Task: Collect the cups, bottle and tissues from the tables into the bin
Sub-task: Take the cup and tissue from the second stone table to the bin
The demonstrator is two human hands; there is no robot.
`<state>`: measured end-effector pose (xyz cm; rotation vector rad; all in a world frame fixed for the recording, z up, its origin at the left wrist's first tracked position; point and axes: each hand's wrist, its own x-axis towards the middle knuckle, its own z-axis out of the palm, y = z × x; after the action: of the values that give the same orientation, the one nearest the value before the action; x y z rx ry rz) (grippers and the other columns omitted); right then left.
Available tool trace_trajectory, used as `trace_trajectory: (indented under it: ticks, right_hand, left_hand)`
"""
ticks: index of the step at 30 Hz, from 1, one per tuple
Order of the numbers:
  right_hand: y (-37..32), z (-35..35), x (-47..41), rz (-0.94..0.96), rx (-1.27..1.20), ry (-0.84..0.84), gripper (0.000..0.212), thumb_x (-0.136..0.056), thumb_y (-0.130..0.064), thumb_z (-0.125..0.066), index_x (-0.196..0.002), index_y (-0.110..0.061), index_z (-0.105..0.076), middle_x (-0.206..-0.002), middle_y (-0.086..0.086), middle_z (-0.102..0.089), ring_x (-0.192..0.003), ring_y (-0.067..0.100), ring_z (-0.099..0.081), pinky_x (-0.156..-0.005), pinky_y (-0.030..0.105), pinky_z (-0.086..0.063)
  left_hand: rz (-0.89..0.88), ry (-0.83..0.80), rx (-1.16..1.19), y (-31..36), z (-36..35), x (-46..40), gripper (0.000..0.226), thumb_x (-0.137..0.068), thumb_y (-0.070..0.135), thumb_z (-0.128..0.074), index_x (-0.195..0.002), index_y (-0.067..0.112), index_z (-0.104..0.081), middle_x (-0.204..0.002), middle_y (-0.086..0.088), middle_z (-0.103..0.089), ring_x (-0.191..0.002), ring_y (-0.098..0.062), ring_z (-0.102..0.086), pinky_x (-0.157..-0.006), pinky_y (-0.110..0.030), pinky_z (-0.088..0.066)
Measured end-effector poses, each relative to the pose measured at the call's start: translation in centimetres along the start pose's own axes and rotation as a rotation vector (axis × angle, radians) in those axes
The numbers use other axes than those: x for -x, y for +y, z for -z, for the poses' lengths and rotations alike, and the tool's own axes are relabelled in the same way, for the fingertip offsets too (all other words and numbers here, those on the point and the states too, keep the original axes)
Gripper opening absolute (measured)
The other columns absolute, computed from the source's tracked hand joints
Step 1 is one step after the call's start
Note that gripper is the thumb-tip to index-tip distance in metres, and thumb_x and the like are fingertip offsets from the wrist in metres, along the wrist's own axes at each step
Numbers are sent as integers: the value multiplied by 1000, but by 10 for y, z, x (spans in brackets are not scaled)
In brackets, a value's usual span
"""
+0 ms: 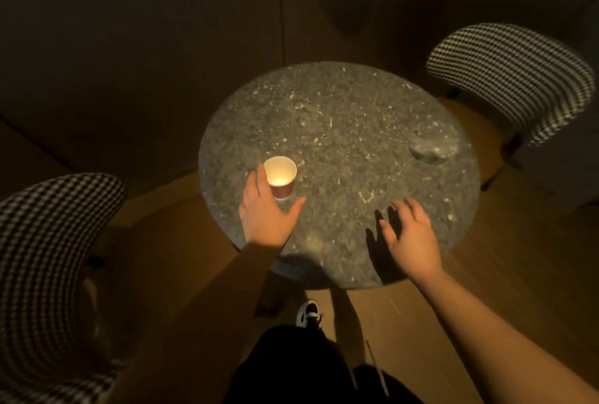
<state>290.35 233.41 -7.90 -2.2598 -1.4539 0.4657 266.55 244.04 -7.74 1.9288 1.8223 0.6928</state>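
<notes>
Under dim, warm light, you stand at a round speckled stone worktop (pixel 340 131), your left hand (pixel 264 212) reaching for a red paper cup (pixel 281 177) that stands upright at the worktop's eight o'clock, fingers spread wide and the forefinger touching or just beside its rim, not yet gripping. Your right hand (pixel 410 235) hovers over the five o'clock edge, fingers loosely spread and holding nothing. A crumpled tissue (pixel 429 151) lies near three o'clock. Houndstooth chairs sit at two o'clock (pixel 512 76) and eight o'clock (pixel 48 241).
</notes>
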Motion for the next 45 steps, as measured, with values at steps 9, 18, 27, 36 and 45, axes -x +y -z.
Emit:
trace_trajectory:
  ticks: [9,18,27,36,45]
  right_hand:
    - [18,2,-88,30,3,-100,51,-92,-30,-57,-138,-12,-45,-150,15,-34,-138,32,-31,-114,40,-27]
    - [69,48,-151,95,57,-1,56,-92,-32,-56,-142,-15,-40,-155,13,-23,-145,29,-15,-118,44,-19]
    - [133,64,-256,92,127,-127,79,-86,-64,-47,-150,-32,-14,-161,6,0,-147,25,5,-118,49,-3]
    - [139,27,-264,278,227,-165,63,-89,-47,-56,-145,-26,-35,-152,2,-35,-143,26,-24,-117,44,-18]
    - [138,44,-234,144,73,-79,45,-94,-23,-54,-138,-22,-47,-125,6,-59,-118,24,-49,-103,39,-36]
  left_hand:
    - [175,53,124,16,-43,-65,92,-69,43,-80,-142,13,-33,-131,-13,-47,-118,-30,-50,-90,-40,-43]
    - [-2,-50,167,114,-98,-96,75,-63,42,-85,-124,14,-53,-114,-10,-60,-98,-26,-60,-76,-30,-46]
    - [-111,-101,78,176,-133,-119,86,-60,43,-87,-133,19,-48,-121,-9,-60,-100,-28,-60,-79,-33,-48]
    - [-141,-147,145,176,-142,-120,81,-63,28,-88,-131,2,-53,-131,-14,-55,-121,-27,-52,-105,-34,-39]
    - [-157,-143,156,183,-146,-113,83,-62,32,-88,-132,10,-52,-127,-7,-56,-115,-21,-55,-95,-24,-40]
